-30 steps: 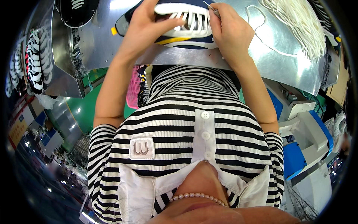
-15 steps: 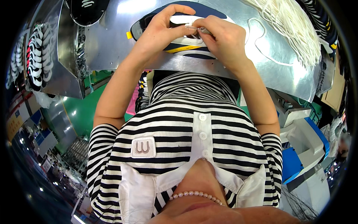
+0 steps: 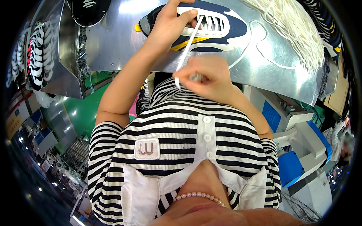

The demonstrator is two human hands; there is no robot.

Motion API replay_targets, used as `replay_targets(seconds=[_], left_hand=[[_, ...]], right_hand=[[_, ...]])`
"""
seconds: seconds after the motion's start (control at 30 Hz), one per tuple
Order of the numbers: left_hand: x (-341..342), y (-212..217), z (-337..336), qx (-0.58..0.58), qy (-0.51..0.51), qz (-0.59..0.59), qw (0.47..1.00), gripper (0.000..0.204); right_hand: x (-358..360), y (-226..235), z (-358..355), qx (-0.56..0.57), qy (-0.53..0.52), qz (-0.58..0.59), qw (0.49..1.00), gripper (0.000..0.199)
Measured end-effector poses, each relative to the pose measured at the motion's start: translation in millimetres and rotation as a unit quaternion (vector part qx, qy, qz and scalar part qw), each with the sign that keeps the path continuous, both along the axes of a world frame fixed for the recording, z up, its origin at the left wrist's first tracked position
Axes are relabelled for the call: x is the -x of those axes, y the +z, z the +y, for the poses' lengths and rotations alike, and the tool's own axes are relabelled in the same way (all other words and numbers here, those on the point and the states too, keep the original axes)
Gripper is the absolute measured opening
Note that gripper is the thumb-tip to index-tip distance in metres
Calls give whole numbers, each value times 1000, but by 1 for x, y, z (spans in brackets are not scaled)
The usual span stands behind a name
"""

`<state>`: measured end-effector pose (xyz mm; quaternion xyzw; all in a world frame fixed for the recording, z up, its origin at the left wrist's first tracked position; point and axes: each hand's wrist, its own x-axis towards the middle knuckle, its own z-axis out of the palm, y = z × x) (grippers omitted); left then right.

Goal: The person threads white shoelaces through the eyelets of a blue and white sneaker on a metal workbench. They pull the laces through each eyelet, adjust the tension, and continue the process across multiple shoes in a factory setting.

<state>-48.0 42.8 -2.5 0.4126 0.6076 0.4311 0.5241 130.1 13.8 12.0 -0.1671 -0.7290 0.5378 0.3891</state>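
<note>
A navy, white and yellow sneaker (image 3: 235,28) lies on its sole on the metal table, toe to the right, with white lace crossing its front eyelets. My left hand (image 3: 169,24) is closed on the sneaker near its opening, some fingertips inside by the tongue. My right hand (image 3: 209,77), slightly blurred, is closed at the table's near edge in front of my body. It pinches a white shoelace (image 3: 187,49), which runs taut from the eyelets beside my left fingers. A small metallic thing (image 3: 196,77) shows in the right hand, too blurred to name.
On the metal table (image 3: 113,52), a bundle of white laces (image 3: 288,30) lies at the right, with a loose lace curving toward the sneaker. A black shoe (image 3: 88,13) stands at the far left. Several shoes (image 3: 36,56) hang left; a blue and white machine (image 3: 305,150) stands right.
My right hand has moved from the sneaker toward my body, drawing the lace out straight. My left hand stays at the opening, and the sneaker has shifted slightly right.
</note>
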Motion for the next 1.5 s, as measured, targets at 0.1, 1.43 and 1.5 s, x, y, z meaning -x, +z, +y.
replay_targets(seconds=[0.1, 1.43, 1.5], left_hand=[[3, 5, -2, 37, -20, -12, 999, 54], [-14, 23, -49, -178, -90, 391, 899, 16], [-13, 22, -47, -167, -95, 375, 907, 16]], right_hand=[[3, -20, 11, 3, -108, -77, 991, 14], [-29, -7, 3, 132, -165, -223, 952, 17], [-30, -8, 3, 131, -162, -222, 953, 17]])
